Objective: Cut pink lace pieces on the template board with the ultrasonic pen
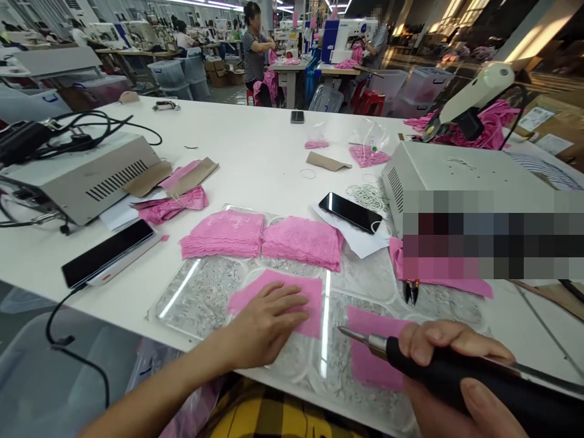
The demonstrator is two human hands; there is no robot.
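My left hand (274,319) lies flat with its fingers stretched over a pink fabric piece (311,298) on a clear plastic sheet (201,292). In my right hand (449,350) is a black handheld tool with a pointed metal tip (460,380), its fingers wrapped round the thick handle. The tip points left, over the edge of a second pink fabric piece (374,356); whether it touches I cannot tell. Just beyond my left hand sit two stacks of pink lace-edged pieces, a left stack (225,234) and a right stack (303,240).
A black phone (350,212) rests on white paper beside pale rubber bands (368,198). Another phone (109,252) lies at left. Grey metal boxes stand at left (91,176) and right (456,167). Orange-handled cutters (410,292) lie near my right hand. People work at machines beyond.
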